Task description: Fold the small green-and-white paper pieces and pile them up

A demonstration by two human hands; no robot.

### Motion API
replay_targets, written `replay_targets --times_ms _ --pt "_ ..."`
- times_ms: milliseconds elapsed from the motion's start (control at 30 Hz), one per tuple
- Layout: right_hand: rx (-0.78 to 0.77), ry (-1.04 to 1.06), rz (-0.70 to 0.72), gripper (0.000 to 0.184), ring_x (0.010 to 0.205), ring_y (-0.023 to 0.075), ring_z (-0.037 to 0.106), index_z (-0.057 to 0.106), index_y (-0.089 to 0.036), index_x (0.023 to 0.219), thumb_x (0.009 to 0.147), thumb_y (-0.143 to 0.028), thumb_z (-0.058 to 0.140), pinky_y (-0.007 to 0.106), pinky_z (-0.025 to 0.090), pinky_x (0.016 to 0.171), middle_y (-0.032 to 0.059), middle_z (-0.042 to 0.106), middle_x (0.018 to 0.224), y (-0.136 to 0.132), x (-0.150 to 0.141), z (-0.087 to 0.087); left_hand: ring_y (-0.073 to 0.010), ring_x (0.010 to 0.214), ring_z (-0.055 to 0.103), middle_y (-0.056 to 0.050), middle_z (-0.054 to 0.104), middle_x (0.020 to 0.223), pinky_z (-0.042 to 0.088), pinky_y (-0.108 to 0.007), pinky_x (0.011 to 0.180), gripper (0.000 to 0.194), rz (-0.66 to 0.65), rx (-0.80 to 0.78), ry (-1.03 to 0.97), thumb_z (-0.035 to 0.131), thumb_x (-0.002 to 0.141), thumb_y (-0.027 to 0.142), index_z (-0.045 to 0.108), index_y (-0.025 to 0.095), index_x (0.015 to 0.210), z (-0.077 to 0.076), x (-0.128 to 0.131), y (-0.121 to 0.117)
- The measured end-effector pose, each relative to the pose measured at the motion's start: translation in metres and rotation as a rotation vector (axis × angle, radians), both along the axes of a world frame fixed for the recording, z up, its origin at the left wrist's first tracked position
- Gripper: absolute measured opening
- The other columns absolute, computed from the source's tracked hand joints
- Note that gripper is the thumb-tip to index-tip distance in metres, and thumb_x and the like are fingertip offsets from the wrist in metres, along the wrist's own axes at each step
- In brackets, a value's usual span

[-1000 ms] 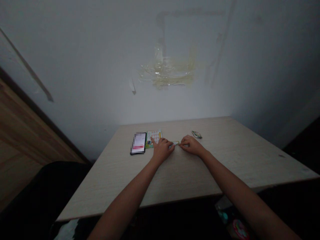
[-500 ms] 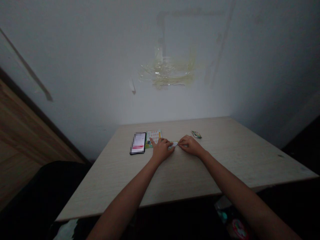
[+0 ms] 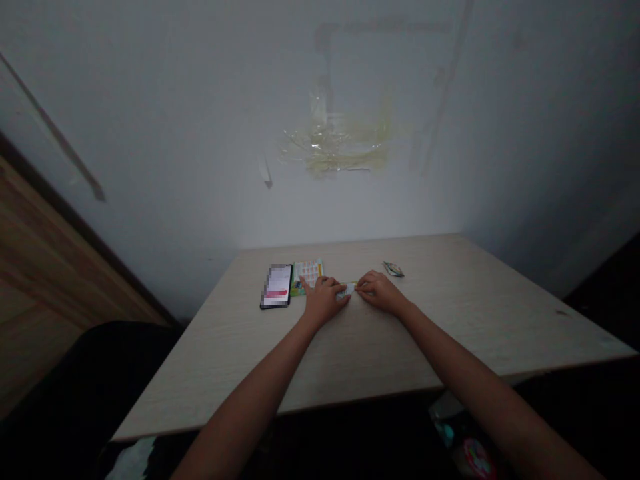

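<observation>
A small printed piece of paper point(image 3: 349, 289), white with some yellow-green, lies on the table between my hands. My left hand point(image 3: 324, 301) holds its left part down with thumb and forefinger, while another finger stretches out over a colourful printed sheet point(image 3: 310, 271). At the paper's right end, my right hand point(image 3: 380, 291) pinches the edge with thumb and fingertips closed together. The fingers partly cover the paper, so its full shape is hidden. A phone point(image 3: 277, 287) with a lit screen, partly blurred out, lies against the left side of the printed sheet.
A small crumpled, multicoloured packet or scrap point(image 3: 393, 269) lies beyond my right hand. The pale wooden table point(image 3: 360, 360) meets a grey wall point(image 3: 200, 133) with old clear tape point(image 3: 345, 147) on it. Below the front edge at right, a pink round item point(image 3: 477, 457) shows in the dark.
Both hands stay nearly in place. The fingertips shift very slightly at the small paper; the phone, sheet and scrap have not moved.
</observation>
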State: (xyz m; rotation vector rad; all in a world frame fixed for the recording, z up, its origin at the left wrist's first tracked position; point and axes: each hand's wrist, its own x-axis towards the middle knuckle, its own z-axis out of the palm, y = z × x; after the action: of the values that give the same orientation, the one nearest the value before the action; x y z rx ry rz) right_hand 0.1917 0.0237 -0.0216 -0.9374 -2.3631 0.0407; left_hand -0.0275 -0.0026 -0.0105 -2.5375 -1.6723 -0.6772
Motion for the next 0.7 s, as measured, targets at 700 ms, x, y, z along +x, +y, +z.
replay_targets --times_ms 700 --pt "0.062 -0.126 -0.068 0.020 0.101 0.0222 0.058 0.075 -0.023 0.101 0.091 -0.025 0.058 0.039 0.042 0.089 0.0073 0.073 0.100 -0.0032 -0.0050 0.0001 -0.0309 0.121 0.047 0.000 0.067 0.116 -0.010 -0.082 0.100 0.031 -0.008 0.009 0.051 0.054 0.088 0.053 0.067 0.040 0.113 -0.0034 -0.0011 0.0012"
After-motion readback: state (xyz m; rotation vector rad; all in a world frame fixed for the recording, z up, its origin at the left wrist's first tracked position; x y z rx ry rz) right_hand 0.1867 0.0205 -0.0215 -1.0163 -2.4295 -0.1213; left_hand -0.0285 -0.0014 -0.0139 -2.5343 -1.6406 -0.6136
